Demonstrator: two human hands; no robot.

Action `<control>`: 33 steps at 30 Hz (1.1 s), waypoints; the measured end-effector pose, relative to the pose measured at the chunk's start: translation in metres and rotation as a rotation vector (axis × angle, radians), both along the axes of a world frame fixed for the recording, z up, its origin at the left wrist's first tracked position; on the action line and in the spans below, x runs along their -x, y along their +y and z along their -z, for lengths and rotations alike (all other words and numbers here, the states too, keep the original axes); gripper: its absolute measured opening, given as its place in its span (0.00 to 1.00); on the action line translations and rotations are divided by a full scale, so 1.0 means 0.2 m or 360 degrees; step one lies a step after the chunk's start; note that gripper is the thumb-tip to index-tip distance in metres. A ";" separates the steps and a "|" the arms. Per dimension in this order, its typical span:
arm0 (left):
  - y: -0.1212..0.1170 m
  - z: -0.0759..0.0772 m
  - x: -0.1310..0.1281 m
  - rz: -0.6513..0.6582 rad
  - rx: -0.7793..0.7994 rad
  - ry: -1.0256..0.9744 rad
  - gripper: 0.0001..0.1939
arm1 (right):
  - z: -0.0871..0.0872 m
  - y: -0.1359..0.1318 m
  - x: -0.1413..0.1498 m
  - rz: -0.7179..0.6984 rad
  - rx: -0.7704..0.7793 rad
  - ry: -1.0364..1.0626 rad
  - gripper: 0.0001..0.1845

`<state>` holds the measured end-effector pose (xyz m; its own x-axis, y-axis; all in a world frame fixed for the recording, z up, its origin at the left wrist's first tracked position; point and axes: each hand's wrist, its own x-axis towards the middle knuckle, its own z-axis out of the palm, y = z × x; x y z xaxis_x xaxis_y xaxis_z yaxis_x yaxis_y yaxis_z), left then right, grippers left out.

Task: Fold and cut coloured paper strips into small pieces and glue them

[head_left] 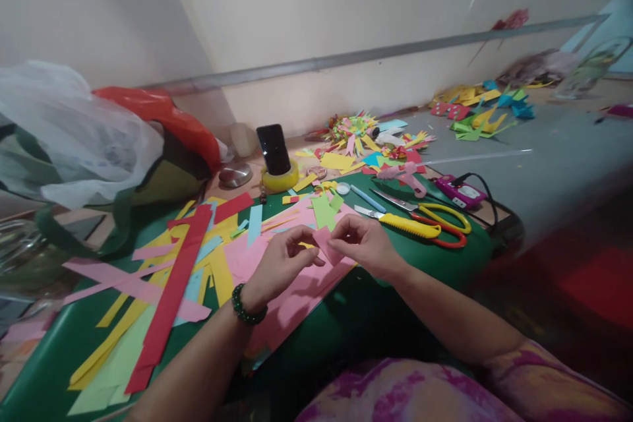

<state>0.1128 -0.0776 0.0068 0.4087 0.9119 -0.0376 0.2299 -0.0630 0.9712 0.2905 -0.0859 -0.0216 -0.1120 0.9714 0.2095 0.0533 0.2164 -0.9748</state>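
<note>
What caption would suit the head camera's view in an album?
Two hands holding a small pink paper piece above pink sheets, with scissors and a yellow cutter nearby.

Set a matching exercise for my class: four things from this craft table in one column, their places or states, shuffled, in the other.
Column one
1. Black smartphone
2. Dark green beaded bracelet
3. Small pink paper piece
4. Yellow-handled craft knife

Column two
A. Around the left wrist
B. Blade out
C. In the right hand's fingertips
D. Propped up at a yellow tape roll

Pairs: 1-D, 2-A, 3-C, 4-B
</note>
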 end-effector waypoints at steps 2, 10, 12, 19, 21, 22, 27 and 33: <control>0.00 0.00 0.00 -0.0079 -0.0035 -0.0024 0.15 | 0.00 -0.01 0.00 0.0001 -0.0075 -0.0089 0.06; 0.01 0.01 0.00 -0.0135 0.0019 0.0001 0.17 | 0.00 -0.03 0.01 0.0051 -0.0226 -0.0207 0.04; 0.01 0.02 0.00 -0.0125 0.0021 0.0006 0.18 | 0.00 -0.03 0.01 0.0083 -0.0207 -0.0164 0.06; 0.01 0.03 0.01 -0.0035 -0.0007 0.0047 0.19 | 0.00 -0.02 0.01 0.0090 -0.0128 -0.0112 0.08; 0.01 0.03 0.01 0.0003 -0.0018 0.0083 0.19 | 0.00 -0.02 0.00 0.0085 -0.0114 -0.0102 0.09; 0.01 0.03 0.01 0.0020 -0.0027 0.0107 0.19 | 0.00 -0.02 0.00 0.0085 -0.0107 -0.0096 0.09; 0.00 0.03 0.01 0.0068 -0.0055 0.0171 0.19 | 0.00 -0.02 0.00 0.0085 -0.0080 -0.0075 0.08; -0.01 0.02 0.01 0.0114 0.0003 0.0111 0.16 | 0.01 -0.02 0.00 0.0088 -0.0063 -0.0094 0.08</control>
<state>0.1107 -0.0790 0.0028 0.4691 0.8804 -0.0698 0.2917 -0.0799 0.9532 0.2896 -0.0899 -0.0239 -0.0718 0.9674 0.2427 0.1234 0.2500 -0.9603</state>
